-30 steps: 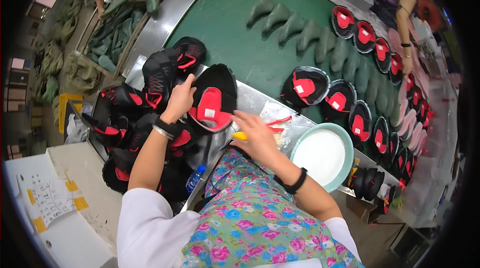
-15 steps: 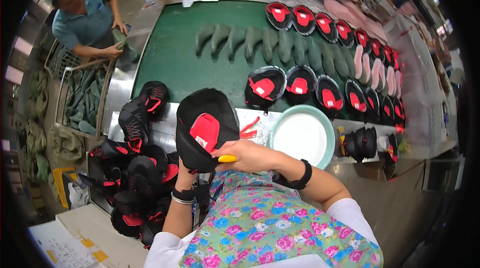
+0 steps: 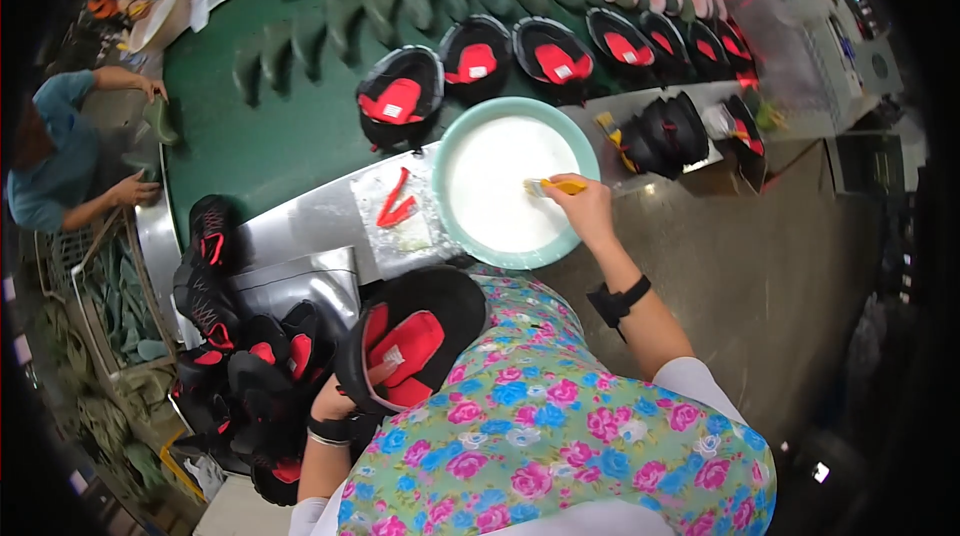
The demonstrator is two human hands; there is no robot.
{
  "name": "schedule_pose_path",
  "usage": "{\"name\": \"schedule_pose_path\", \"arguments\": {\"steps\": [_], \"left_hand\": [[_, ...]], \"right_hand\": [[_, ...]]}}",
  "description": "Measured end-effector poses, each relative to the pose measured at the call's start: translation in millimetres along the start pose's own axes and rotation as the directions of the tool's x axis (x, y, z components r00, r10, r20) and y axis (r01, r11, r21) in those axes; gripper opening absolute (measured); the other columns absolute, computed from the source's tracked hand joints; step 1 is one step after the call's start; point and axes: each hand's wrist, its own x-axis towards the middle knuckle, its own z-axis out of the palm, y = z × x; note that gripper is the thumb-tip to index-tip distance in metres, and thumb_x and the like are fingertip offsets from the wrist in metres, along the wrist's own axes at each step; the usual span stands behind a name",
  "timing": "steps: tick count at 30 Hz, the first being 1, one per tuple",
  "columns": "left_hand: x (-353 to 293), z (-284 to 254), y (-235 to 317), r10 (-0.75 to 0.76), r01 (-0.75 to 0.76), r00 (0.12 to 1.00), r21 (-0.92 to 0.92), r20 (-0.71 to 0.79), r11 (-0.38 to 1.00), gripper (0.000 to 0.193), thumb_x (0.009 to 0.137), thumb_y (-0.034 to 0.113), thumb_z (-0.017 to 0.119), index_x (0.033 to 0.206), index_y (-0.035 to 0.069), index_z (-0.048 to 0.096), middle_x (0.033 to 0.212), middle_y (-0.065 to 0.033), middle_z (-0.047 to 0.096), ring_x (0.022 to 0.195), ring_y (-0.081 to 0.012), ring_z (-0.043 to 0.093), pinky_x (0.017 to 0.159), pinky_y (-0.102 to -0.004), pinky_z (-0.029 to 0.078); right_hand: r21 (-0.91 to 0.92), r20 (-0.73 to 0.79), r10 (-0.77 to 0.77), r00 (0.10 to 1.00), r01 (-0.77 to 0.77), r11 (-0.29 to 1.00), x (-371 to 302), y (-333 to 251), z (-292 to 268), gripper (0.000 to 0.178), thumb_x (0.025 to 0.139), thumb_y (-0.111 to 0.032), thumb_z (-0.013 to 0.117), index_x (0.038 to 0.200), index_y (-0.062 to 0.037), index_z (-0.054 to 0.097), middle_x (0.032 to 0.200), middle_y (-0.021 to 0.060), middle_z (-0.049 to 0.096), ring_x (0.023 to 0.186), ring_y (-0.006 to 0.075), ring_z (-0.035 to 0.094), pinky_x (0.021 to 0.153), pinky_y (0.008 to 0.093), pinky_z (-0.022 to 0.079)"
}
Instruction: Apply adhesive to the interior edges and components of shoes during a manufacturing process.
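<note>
Left hand (image 3: pixel 335 399): grasping one black shoe upper (image 3: pixel 445 294) by its near side, thumb inside on the red lining (image 3: pixel 413 341), other fingers hidden beneath. Upper located in front of the body, against the floral apron (image 3: pixel 560 406), tilted, opening upward; probably held so to leave the inside in plain sight.

Right hand (image 3: pixel 590 206): grasping one yellow-handled brush (image 3: pixel 568 186) by the handle, bristles toward the white liquid (image 3: pixel 495 171); contact cannot be told for sure. Handle grip presumably spares the fingers a wetting.

Pale green basin (image 3: pixel 447 156): one, on the right hand's side, likely for a short reach.

Red strips (image 3: pixel 400 213): on a whitish sheet (image 3: pixel 375 236) just beside the basin, outside it.

Black shoes (image 3: pixel 262 376): heaped to the left of the left wrist, presumably within that hand's range.

Row of uppers (image 3: pixel 475 61): spaced along the green surface (image 3: pixel 210 121), openings up, apparently for taking singly.

Green shoe forms (image 3: pixel 415 1): lined up behind that row.

Differences from half a second ago: right hand, then against the upper with the brush, now above the basin; upper, then between both hands, now in the left alone; whole view turned, basin nearer the middle
</note>
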Motion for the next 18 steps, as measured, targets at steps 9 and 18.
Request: {"name": "schedule_pose_path", "arguments": {"steps": [9,18], "left_hand": [[71.6,8.1,-23.5,0.149,-0.179,0.979,-0.243,-0.138,0.953,0.047,0.093,0.005,0.059,0.137,0.007,0.044,0.127,-0.0071,0.057,0.112,-0.0183,0.058,0.097,-0.0356,0.048],[114.2,51.9,-9.4,0.055,-0.015,0.995,-0.405,0.088,0.914,0.046,0.088,-0.001,0.063,0.132,0.003,0.05,0.12,-0.0066,0.058,0.106,-0.0164,0.059,0.093,-0.0331,0.05]], "right_hand": [[0.0,-0.045,-0.122,0.991,0.122,0.992,4.6,29.4,25.7,0.021,0.077,-0.012,0.076,0.093,0.0,0.073,0.086,0.0172,0.071,0.074,0.0259,0.07,0.071,0.0311,0.054],[0.612,0.259,-0.183,0.948,-0.015,0.791,-26.0,-56.1,-23.4,0.022,0.078,-0.003,0.076,0.099,0.0022,0.071,0.093,0.0068,0.071,0.086,0.0109,0.064,0.079,0.0227,0.05]]}}
